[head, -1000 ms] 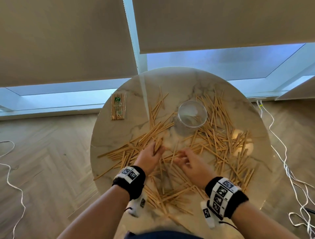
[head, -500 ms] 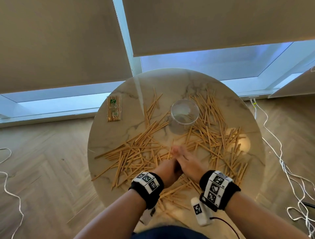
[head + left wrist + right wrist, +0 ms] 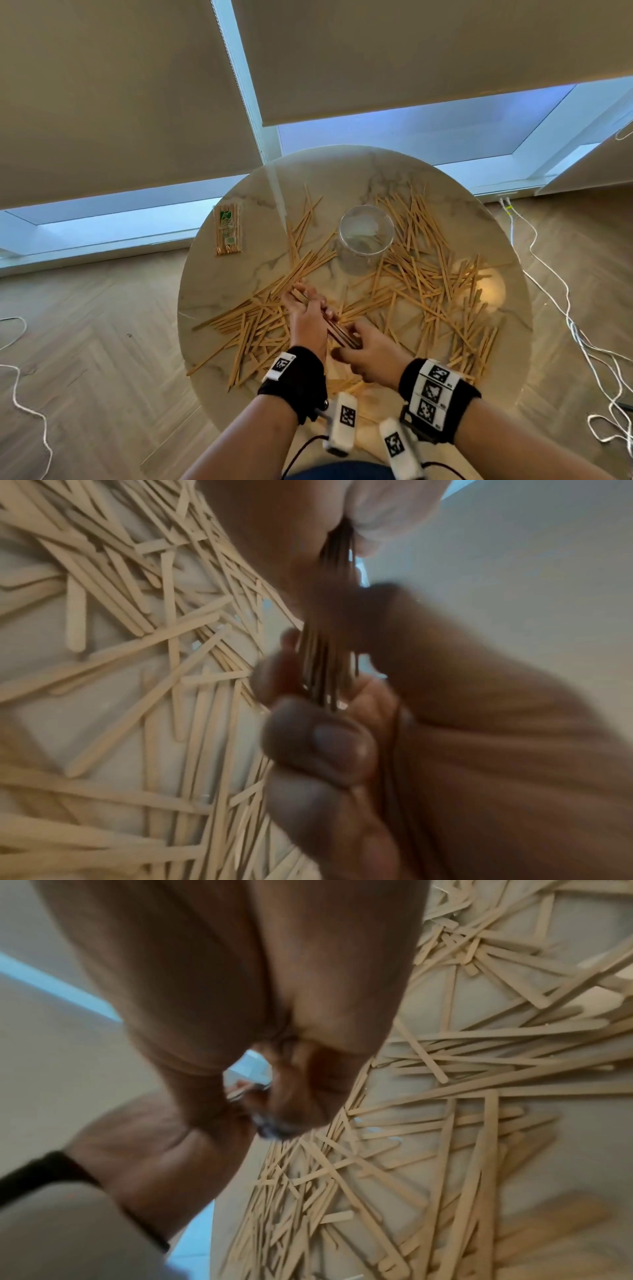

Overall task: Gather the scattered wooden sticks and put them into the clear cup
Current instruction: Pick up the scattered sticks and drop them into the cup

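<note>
The round desk [image 3: 496,346] carries loose sticks [image 3: 421,274] across most of its top, thickest to the right of and nearer than the cup [image 3: 365,236], which stands upright toward the far middle and looks nearly empty, though its clear wall makes that hard to judge. A wrapped pack [image 3: 227,233] lies apart at the far left edge.

A second ago both hands lay low on the desk, raking among the sticks; half a second ago they had drawn together in front of the person. Now they have come up with a bundle [image 3: 330,329] between them. The left hand [image 3: 308,318] has its fingers curled round the far part of the bundle, and the right hand [image 3: 370,353] closes on the near end. So a first handful seems gathered, and I judge the next step to be carrying it over to the cup; most of the work still lies on the desk.

The left wrist view shows the bundle [image 3: 329,653] as thin dark lines pinched between fingers [image 3: 318,737], but it is blurred, so the count cannot be told. In the right wrist view the right hand [image 3: 240,988] fills the frame, with the bundle almost wholly hidden. Whether the bundle ends are squared up is unclear.
</note>
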`<state>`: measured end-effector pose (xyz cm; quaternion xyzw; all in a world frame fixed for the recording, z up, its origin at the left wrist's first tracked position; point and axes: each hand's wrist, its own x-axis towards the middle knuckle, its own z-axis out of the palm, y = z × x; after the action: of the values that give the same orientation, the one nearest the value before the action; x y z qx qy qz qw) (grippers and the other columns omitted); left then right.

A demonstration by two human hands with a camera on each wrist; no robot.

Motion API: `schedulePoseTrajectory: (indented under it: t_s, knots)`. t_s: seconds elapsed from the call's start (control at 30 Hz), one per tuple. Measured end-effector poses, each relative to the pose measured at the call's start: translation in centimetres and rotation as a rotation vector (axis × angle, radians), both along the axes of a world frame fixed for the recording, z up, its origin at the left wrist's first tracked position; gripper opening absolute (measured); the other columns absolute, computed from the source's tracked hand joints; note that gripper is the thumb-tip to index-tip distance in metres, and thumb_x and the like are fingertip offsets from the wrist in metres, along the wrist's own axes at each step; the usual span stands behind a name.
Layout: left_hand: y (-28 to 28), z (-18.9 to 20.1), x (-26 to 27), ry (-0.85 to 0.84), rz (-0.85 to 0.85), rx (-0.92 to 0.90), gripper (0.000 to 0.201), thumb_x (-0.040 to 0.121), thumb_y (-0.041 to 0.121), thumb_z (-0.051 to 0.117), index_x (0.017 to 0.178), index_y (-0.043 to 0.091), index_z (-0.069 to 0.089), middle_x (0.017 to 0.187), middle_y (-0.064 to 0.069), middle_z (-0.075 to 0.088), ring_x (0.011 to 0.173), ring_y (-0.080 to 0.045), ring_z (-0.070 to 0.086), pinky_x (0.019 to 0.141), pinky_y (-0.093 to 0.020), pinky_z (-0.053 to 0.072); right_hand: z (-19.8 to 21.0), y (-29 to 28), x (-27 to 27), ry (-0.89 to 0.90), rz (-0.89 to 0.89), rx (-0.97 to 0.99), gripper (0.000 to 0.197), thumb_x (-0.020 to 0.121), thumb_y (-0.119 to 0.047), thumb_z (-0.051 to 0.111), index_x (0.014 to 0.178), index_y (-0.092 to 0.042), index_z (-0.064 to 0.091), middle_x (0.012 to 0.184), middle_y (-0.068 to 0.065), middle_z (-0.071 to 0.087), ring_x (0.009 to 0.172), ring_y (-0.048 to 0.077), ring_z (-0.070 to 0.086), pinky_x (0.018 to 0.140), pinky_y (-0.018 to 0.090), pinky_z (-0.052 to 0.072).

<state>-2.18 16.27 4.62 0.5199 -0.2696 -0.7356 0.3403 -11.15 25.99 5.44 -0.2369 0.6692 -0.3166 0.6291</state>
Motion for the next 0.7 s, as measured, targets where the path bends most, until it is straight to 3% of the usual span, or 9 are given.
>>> schedulePoseTrajectory:
  t_s: [0.07,0.13,0.2,0.3,0.4,0.47,0.53,0.6,0.7]
  knots:
    - [0.5,0.0,-0.1,-0.001,-0.056,-0.015,0.016,0.105,0.014,0.047,0.101,0.027,0.039,0.068,-0.003,0.052,0.055,-0.019,0.05,0.062,-0.039,0.049,0.2,-0.1,-0.1,0.253,0.081,0.035,0.017,0.09,-0.036,0.065,0.095,-0.024,0.054,0.072,-0.002,0.058,0.056,0.014,0.053,0.05,0.028,0.041]
    - [1.0,0.2,0.0,-0.011,-0.14,-0.042,0.015,0.104,0.013,0.049,0.098,0.025,0.042,0.075,-0.009,0.055,0.061,-0.026,0.057,0.073,-0.047,0.052,0.0,0.2,-0.2,0.476,0.217,0.06,0.021,0.093,-0.047,0.057,0.096,-0.026,0.055,0.079,-0.004,0.063,0.067,0.016,0.059,0.061,0.03,0.045]
    - [1.1,0.7,0.1,-0.03,-0.169,-0.042,0.015,0.101,0.01,0.053,0.101,0.022,0.045,0.081,-0.012,0.058,0.066,-0.028,0.062,0.077,-0.051,0.054,-0.3,0.5,-0.1,0.572,0.316,0.066,0.023,0.096,-0.047,0.051,0.098,-0.025,0.055,0.082,-0.003,0.064,0.073,0.018,0.061,0.064,0.031,0.045]
    - [0.4,1.2,0.8,-0.065,-0.105,-0.067,0.019,0.099,0.01,0.058,0.113,0.019,0.048,0.078,-0.01,0.063,0.065,-0.027,0.067,0.069,-0.047,0.06,-0.1,0.4,0.1,0.561,0.353,-0.002,0.012,0.095,-0.043,0.052,0.095,-0.031,0.052,0.078,-0.006,0.062,0.07,0.014,0.06,0.056,0.024,0.041]
    - [0.6,1.3,1.1,-0.121,-0.177,-0.137,0.011,0.1,0.012,0.055,0.107,0.007,0.047,0.075,-0.013,0.058,0.059,-0.023,0.063,0.06,-0.036,0.059,0.5,0.0,0.5,0.526,0.3,-0.056,0.014,0.091,-0.046,0.06,0.103,-0.039,0.056,0.077,-0.011,0.061,0.065,0.0,0.055,0.055,0.016,0.038]
    - [0.9,1.1,1.3,-0.195,-0.242,-0.204,0.019,0.099,0.02,0.059,0.103,0.005,0.05,0.073,-0.011,0.062,0.063,-0.022,0.064,0.063,-0.032,0.059,0.3,-0.1,0.7,0.501,0.241,-0.059,0.011,0.088,-0.048,0.064,0.09,-0.039,0.059,0.072,-0.01,0.062,0.058,0.002,0.054,0.054,0.021,0.041]
    - [0.7,1.1,1.9,-0.265,-0.313,-0.274,0.027,0.099,0.034,0.057,0.098,0.008,0.056,0.074,-0.005,0.067,0.07,-0.021,0.067,0.072,-0.033,0.06,0.0,0.1,0.4,0.463,0.21,-0.037,0.023,0.087,-0.049,0.065,0.083,-0.027,0.061,0.065,-0.006,0.06,0.053,0.007,0.052,0.056,0.031,0.045]
    - [0.2,0.9,2.2,-0.282,-0.33,-0.291,0.03,0.103,0.034,0.051,0.096,0.007,0.059,0.077,-0.006,0.071,0.074,-0.024,0.069,0.077,-0.038,0.061,0.0,0.2,0.2,0.473,0.235,-0.018,0.03,0.087,-0.05,0.066,0.082,-0.021,0.061,0.061,-0.006,0.056,0.051,0.008,0.049,0.054,0.029,0.042]
    - [0.3,0.9,2.3,-0.272,-0.386,-0.344,0.013,0.103,0.027,0.051,0.104,0.016,0.058,0.079,-0.013,0.071,0.074,-0.027,0.071,0.074,-0.039,0.061,0.5,0.1,0.2,0.495,0.235,-0.043,0.028,0.086,-0.056,0.065,0.085,-0.028,0.064,0.063,-0.005,0.06,0.053,0.007,0.052,0.052,0.024,0.039]
